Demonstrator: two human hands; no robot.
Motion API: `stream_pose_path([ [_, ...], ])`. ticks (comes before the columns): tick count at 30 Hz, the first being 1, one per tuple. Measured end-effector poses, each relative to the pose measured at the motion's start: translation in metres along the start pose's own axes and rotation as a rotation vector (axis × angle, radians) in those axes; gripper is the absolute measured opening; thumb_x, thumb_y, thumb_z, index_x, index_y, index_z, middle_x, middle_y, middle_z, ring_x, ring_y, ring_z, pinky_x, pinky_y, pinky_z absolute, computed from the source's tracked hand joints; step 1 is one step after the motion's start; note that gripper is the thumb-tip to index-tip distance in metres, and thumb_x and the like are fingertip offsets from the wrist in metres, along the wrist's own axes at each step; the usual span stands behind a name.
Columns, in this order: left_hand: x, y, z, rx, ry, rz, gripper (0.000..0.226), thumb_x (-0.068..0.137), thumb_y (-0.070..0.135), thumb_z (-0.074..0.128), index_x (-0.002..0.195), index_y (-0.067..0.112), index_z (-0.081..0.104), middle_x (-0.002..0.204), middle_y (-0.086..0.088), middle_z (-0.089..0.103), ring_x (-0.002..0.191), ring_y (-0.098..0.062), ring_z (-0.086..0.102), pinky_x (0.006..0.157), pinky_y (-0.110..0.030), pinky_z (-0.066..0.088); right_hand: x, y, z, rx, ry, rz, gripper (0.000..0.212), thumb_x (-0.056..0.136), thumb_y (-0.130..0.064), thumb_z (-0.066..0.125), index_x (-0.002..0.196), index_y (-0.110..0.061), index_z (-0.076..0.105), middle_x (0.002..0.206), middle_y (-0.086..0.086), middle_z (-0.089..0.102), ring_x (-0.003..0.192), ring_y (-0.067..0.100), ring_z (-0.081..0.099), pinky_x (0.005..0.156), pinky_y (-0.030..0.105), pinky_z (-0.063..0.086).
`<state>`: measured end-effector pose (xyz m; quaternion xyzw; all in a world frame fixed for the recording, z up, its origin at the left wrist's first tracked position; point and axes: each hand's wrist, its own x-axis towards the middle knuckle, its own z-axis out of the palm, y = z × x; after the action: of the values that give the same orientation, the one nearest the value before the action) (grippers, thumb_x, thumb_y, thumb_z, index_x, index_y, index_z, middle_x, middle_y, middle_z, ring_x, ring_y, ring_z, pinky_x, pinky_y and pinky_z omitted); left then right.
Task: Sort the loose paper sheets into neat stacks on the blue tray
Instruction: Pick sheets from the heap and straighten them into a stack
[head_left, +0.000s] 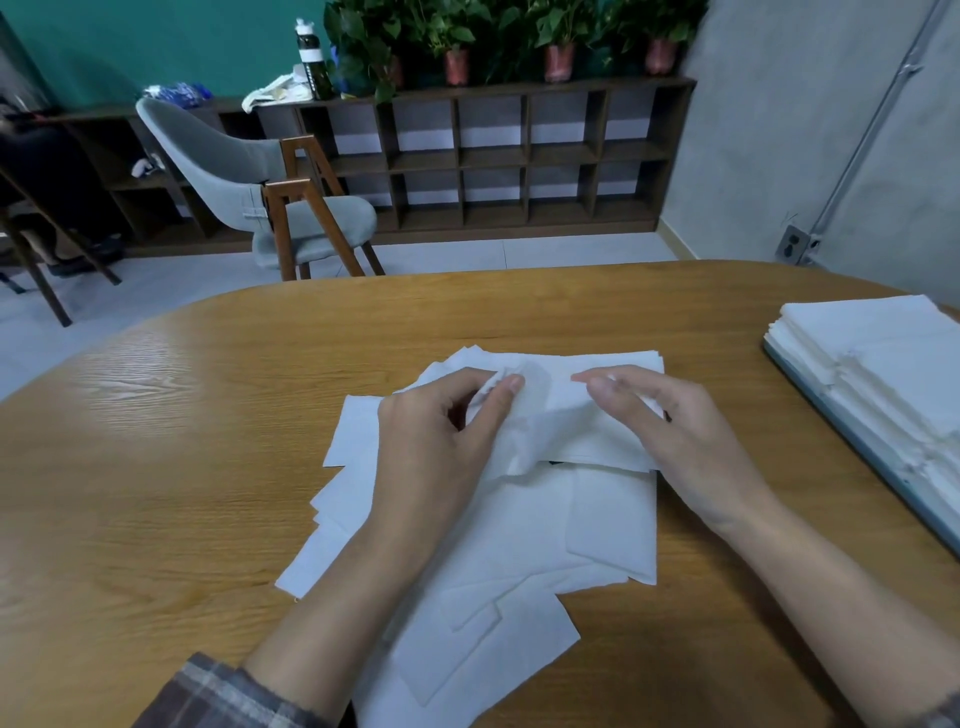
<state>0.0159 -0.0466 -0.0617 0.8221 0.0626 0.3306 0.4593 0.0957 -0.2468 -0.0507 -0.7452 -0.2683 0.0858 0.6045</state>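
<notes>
A loose pile of white paper sheets (519, 530) lies spread on the wooden table in front of me. Both my hands are over its far part, holding one white sheet (556, 415) lifted off the pile. My left hand (441, 441) pinches its left end between thumb and fingers, and the paper crumples there. My right hand (670, 421) pinches its right end. At the right edge of the table sits the blue tray (852, 431), carrying neat stacks of white sheets (883, 358).
The wooden table (208, 441) has a rounded far edge. Beyond it stand a grey chair (249, 192) and a low dark shelf unit (519, 156) with potted plants and a bottle on top. A grey wall is at the right.
</notes>
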Motion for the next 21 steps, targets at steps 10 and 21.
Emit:
stream_pose_path([
  [10,-0.003,0.004,0.004,0.016,-0.004,0.073,0.017,0.095,0.037,0.078,0.089,0.021,0.080,0.062,-0.001,0.059,0.052,-0.020,0.041,0.052,-0.023,0.033,-0.002,-0.004,0.010,0.015,-0.062,0.007,0.044,0.098,-0.042,0.063,0.056,-0.029,0.058,0.060,-0.018,0.049,0.056,0.000,0.047,0.057,0.013,0.034],
  [21,0.005,0.006,-0.006,-0.211,-0.107,-0.204,0.016,0.082,0.028,0.090,0.094,0.028,0.081,0.088,0.013,0.077,0.072,-0.018,0.068,0.066,-0.031,0.054,0.003,0.008,-0.002,0.184,0.055,0.133,0.028,0.107,-0.015,0.055,0.105,-0.016,0.083,0.105,0.002,0.081,0.097,0.017,0.076,0.083,0.031,0.053],
])
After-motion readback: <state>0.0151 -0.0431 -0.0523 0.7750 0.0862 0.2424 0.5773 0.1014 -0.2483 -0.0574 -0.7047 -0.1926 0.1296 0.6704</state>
